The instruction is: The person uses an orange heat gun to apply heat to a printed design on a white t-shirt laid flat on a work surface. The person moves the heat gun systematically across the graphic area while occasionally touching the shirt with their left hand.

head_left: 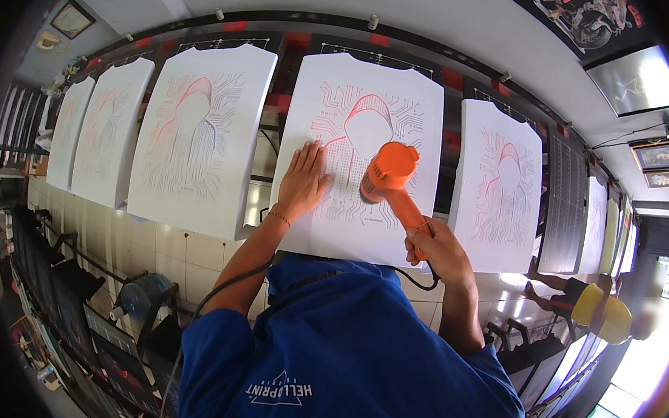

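Note:
A white T-shirt (314,231) lies stretched flat on a black printing board (425,62) before me, printed with a red and blue hooded figure amid circuit-like lines. My left hand (303,181) rests on the left part of the print, palm down, fingers stretched out. The orange handle of a heat gun (400,201) is wrapped in my right hand (446,251). Its round body hangs over the middle of the print, with the dark nozzle pointing down and left; a gap to the cloth cannot be judged. The gun hides part of the figure.
Similar printed shirts on boards stand left (194,141) and right (499,180). A black cord (232,281) crosses my left forearm. A person in a yellow top (605,314) is at the far right. Behind me stand dark racks and a blue water jug (144,296).

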`<state>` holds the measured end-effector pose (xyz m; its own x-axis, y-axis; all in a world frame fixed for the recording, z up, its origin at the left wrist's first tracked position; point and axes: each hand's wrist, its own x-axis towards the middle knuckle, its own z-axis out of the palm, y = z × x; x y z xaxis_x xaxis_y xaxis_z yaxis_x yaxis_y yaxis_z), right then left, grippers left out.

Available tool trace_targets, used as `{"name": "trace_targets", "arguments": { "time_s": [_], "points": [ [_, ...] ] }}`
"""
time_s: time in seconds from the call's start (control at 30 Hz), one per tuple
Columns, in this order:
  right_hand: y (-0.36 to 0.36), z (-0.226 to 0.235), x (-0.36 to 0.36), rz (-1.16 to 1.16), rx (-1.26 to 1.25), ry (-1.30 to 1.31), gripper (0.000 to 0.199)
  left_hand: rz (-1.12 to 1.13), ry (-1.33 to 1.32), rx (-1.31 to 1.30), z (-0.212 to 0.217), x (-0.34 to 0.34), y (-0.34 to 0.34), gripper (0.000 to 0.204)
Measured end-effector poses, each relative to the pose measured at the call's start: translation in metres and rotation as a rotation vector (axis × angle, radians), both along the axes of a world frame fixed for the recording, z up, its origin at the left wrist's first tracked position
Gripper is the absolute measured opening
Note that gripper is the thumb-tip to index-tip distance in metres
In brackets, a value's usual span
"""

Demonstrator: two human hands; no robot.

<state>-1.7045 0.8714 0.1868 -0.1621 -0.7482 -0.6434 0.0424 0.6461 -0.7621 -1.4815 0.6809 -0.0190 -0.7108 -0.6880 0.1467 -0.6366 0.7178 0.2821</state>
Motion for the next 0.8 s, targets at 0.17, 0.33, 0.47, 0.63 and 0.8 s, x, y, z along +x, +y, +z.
{"name": "trace_targets", "arguments": {
  "time_s": [0.17,0.33,0.47,0.63,0.8],
  "points": [
    [0.001,0.001,-0.012,0.011,-0.035,0.023,0.027,0.042,-0.002,0.022,-0.002,0.004,0.027,0.063],
    [-0.003,-0.004,-0.027,0.030,-0.076,-0.011,0.026,0.110,0.003,0.053,-0.006,0.009,0.061,0.066],
    [-0.013,-0.012,-0.035,0.039,-0.083,0.013,0.026,0.145,0.050,0.085,-0.002,0.009,0.091,0.067],
    [-0.029,-0.012,-0.047,0.026,-0.108,0.011,0.027,0.145,0.065,0.129,0.004,0.009,0.117,0.068],
    [-0.050,-0.015,-0.054,-0.004,-0.111,0.043,0.028,0.136,0.017,0.127,0.003,0.009,0.110,0.070]
  ]
}}
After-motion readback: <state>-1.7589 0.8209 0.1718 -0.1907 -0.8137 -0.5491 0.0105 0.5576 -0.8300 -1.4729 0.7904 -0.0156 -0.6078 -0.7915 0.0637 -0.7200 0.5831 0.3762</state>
